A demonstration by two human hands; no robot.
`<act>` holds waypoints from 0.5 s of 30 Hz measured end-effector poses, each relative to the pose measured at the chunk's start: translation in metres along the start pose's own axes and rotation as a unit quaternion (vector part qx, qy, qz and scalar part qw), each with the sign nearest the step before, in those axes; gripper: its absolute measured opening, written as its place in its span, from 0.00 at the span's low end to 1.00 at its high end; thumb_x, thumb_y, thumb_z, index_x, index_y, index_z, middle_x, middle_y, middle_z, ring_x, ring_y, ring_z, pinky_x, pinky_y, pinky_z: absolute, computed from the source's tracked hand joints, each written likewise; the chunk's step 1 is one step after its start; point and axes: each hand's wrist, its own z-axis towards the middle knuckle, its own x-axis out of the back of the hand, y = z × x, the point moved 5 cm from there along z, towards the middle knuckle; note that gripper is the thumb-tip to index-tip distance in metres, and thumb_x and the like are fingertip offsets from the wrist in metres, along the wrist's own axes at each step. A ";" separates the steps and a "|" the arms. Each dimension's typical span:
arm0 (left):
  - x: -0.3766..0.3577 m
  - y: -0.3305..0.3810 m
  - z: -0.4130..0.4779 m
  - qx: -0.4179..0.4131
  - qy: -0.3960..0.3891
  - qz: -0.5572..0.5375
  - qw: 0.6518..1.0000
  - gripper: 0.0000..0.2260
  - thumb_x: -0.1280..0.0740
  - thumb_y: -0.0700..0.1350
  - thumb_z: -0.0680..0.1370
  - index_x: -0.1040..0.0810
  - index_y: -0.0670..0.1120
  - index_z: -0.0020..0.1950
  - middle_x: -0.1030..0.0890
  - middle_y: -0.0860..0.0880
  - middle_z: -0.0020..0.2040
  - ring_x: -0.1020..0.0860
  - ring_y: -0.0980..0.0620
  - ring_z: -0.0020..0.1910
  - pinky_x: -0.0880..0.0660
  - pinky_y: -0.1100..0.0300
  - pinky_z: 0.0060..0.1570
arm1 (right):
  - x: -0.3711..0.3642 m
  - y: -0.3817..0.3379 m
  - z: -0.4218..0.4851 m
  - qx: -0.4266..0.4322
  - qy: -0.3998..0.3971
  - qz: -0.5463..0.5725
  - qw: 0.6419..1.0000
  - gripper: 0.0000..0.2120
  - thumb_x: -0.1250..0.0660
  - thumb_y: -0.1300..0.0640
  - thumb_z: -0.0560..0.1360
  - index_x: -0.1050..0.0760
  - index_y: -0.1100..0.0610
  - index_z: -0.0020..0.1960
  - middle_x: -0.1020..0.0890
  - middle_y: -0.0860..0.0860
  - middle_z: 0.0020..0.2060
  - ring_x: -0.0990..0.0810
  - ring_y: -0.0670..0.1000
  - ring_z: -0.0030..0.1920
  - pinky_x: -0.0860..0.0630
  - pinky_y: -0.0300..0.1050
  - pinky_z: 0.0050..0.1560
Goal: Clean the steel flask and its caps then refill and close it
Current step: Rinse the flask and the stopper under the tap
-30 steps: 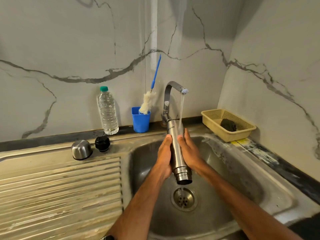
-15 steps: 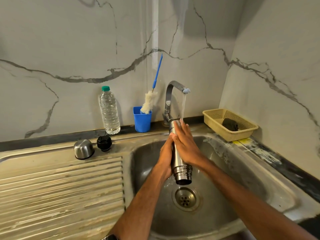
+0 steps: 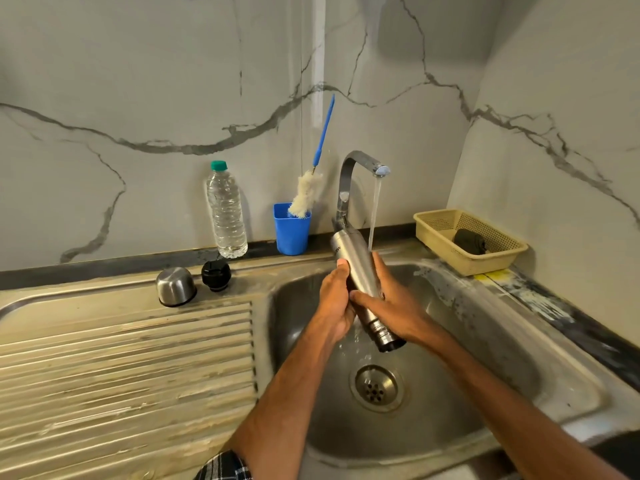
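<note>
The steel flask (image 3: 355, 258) is held upside down and tilted over the sink basin (image 3: 485, 358), its open threaded mouth pointing down toward the drain (image 3: 375, 388). My left hand (image 3: 334, 299) grips its left side. My right hand (image 3: 391, 299) wraps around its middle from the right. Water runs from the tap (image 3: 360, 161) onto the flask and my right hand. The steel cap (image 3: 175, 285) and the black inner cap (image 3: 216, 274) stand on the drainboard to the left.
A clear water bottle (image 3: 227, 213) with a green lid and a blue cup (image 3: 292, 233) holding a bottle brush (image 3: 308, 195) stand by the back wall. A yellow basket (image 3: 446, 244) with a dark scrubber sits at the right. The ribbed drainboard (image 3: 121, 358) spreads left.
My right hand slid down from the flask's upper end to its middle. The flask tilted, its mouth swinging to the right.
</note>
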 end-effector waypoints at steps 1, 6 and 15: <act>0.000 0.000 0.000 0.001 0.000 0.010 1.000 0.17 0.39 0.52 0.84 0.28 0.42 0.68 0.19 0.38 0.59 0.16 0.42 0.55 0.17 0.51 0.49 | 0.001 0.001 -0.005 0.007 0.007 -0.020 1.000 0.45 0.32 0.49 0.80 0.62 0.47 0.82 0.28 0.54 0.70 0.23 0.41 0.46 0.27 0.31 0.38; -0.011 -0.005 -0.007 0.027 -0.060 0.073 0.995 0.22 0.31 0.49 0.80 0.29 0.45 0.73 0.17 0.41 0.60 0.16 0.45 0.56 0.17 0.53 0.51 | 0.006 0.010 -0.007 0.009 0.057 -0.081 0.995 0.45 0.34 0.46 0.80 0.63 0.47 0.82 0.24 0.54 0.65 0.19 0.48 0.52 0.18 0.46 0.49; -0.005 0.001 -0.007 0.016 -0.119 0.036 0.992 0.25 0.34 0.43 0.82 0.34 0.52 0.78 0.17 0.40 0.59 0.17 0.43 0.53 0.17 0.49 0.46 | 0.002 -0.003 -0.004 0.076 0.035 -0.172 0.981 0.32 0.55 0.39 0.84 0.66 0.47 0.81 0.68 0.44 0.79 0.65 0.47 0.79 0.58 0.50 0.77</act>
